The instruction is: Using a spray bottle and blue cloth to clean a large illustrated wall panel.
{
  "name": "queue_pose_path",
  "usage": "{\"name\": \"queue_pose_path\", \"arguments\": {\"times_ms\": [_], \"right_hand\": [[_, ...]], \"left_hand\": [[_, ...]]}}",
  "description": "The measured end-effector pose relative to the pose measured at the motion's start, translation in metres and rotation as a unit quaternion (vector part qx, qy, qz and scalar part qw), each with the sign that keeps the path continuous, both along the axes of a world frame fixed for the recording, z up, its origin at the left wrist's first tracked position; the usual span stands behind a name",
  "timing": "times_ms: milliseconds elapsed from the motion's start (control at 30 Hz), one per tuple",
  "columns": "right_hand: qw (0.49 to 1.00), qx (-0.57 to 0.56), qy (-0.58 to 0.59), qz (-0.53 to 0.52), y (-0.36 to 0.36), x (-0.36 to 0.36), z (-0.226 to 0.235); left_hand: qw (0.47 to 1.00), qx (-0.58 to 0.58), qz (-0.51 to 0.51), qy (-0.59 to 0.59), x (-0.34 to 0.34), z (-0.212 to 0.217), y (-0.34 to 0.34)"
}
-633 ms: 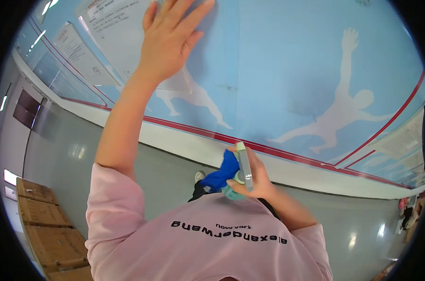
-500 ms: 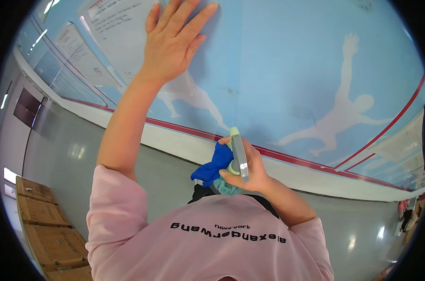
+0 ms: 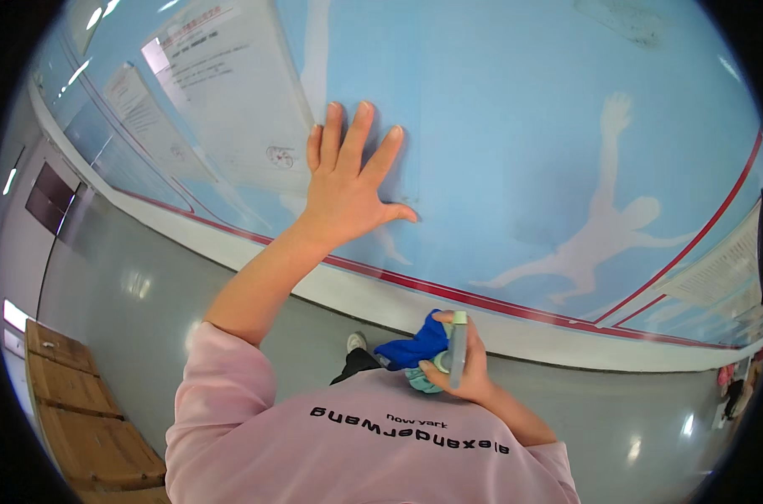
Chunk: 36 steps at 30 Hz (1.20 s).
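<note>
My left hand (image 3: 348,189) is open against the light-blue wall panel (image 3: 499,126), fingers spread and thumb out to the right. Its fingertips reach the right edge of a white paper notice (image 3: 238,109) that is up on the wall. Low in front of my body, my right hand (image 3: 475,361) is closed around a bundle. In it are a bright blue cloth (image 3: 413,346) and a narrow grey, flat-sided tool with a pale green end (image 3: 458,357), whose kind I cannot make out. Something teal and crumpled (image 3: 422,380) shows beneath them.
A smaller notice (image 3: 150,118) hangs further left, and another sheet (image 3: 726,256) at the right. Red stripes (image 3: 448,294) run along the panel above a white base. Brown wooden cabinets (image 3: 75,403) stand at the lower left on the grey floor (image 3: 146,277).
My left hand has come down the wall from the top of the view, its fingers now wider apart. My right hand has lowered toward my body with the bundle still in it.
</note>
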State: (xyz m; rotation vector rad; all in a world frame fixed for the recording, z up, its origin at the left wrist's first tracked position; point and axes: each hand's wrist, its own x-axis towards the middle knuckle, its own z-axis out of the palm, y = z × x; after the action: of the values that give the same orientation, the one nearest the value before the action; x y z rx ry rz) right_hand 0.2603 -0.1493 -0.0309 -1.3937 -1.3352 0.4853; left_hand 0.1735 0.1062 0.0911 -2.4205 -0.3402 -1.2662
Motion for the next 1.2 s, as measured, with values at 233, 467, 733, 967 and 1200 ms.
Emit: {"name": "queue_pose_path", "arguments": {"times_ms": [233,467,733,967,1200], "right_hand": [[0.999,-0.006,-0.015,-0.031,-0.007,0.002,-0.009],[1.0,-0.005,-0.018,-0.018,-0.007,-0.004,-0.004],[0.998,0.007,-0.057,-0.029,-0.016,-0.009,-0.001],[0.998,0.014,-0.035,-0.046,-0.025,-0.009,-0.003],[0.998,0.028,-0.035,-0.052,-0.029,-0.006,0.002]], "left_hand": [[0.99,0.1,-0.028,-0.091,-0.002,0.021,0.02],[0.998,-0.024,0.0,-0.054,-0.003,0.028,0.005],[0.999,-0.034,0.003,0.01,-0.007,0.015,0.001],[0.998,-0.04,0.018,0.036,-0.008,0.016,-0.008],[0.998,0.013,0.046,0.043,-0.014,0.014,-0.005]]}}
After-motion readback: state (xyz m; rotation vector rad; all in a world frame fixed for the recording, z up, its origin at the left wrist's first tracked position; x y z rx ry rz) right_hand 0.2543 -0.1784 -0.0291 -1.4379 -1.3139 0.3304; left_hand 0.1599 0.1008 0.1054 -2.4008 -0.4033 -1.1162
